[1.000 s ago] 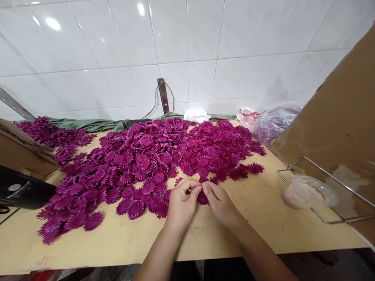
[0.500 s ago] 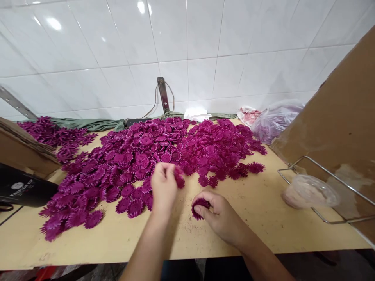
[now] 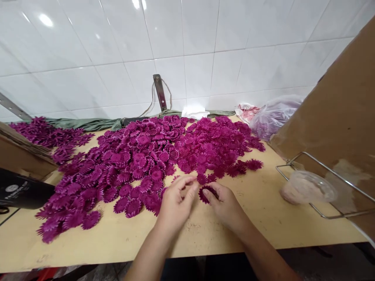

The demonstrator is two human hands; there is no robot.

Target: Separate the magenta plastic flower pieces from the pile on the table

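– Back from the flower pile, the left hand has been drawn toward the right hand since the earlier frame.

– And where is the flower disc held?

– It is pinched between the right thumb and fingers, on the near side of the pile, above the table.

– How are the left fingers kept?

– They are curled, with thumb and forefinger brought close; whether anything is gripped between them cannot be told.

– What else is seen around the pile?

– To its right, a clear tub is seen by a wire frame; beyond its right end, a plastic bag; just beside its left edge, a black cylinder.
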